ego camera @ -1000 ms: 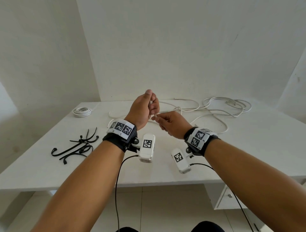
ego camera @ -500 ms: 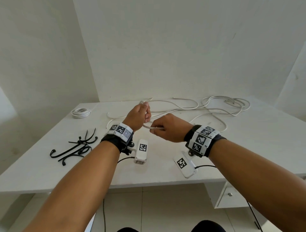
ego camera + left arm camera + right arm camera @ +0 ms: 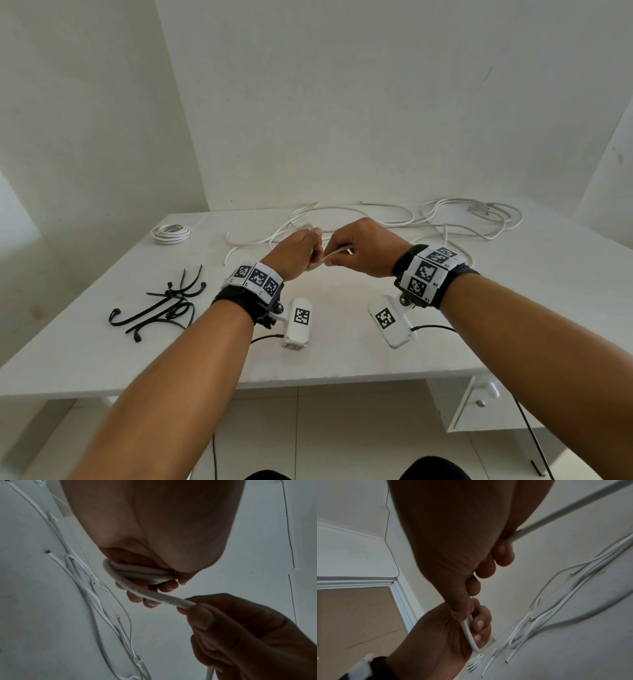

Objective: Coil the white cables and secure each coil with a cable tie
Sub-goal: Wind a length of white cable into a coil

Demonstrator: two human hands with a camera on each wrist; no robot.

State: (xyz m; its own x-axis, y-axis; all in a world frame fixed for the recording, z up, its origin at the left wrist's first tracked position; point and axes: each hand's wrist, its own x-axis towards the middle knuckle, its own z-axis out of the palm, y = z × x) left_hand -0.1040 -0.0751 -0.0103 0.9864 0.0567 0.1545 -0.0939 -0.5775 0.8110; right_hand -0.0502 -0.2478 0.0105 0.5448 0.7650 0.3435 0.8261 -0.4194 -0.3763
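Above the middle of the white table [image 3: 342, 356], my left hand [image 3: 298, 251] grips a small coil of white cable [image 3: 137, 573] wound in its curled fingers. A short run of the same cable [image 3: 337, 254] crosses to my right hand [image 3: 363, 250], which pinches it between thumb and fingers [image 3: 197, 614]. Behind the right hand the cable [image 3: 565, 515] trails off toward the loose white cables [image 3: 445, 219] at the back of the table. Black cable ties [image 3: 164, 305] lie in a heap at the left.
A finished white coil [image 3: 170, 233] lies at the back left of the table. Two walls meet behind the table. A drawer unit [image 3: 479, 404] stands under its right side.
Both hands have come lower and closer to the table. The right hand has swung round the left hand with the cable, adding to the winding in the left hand's grip.
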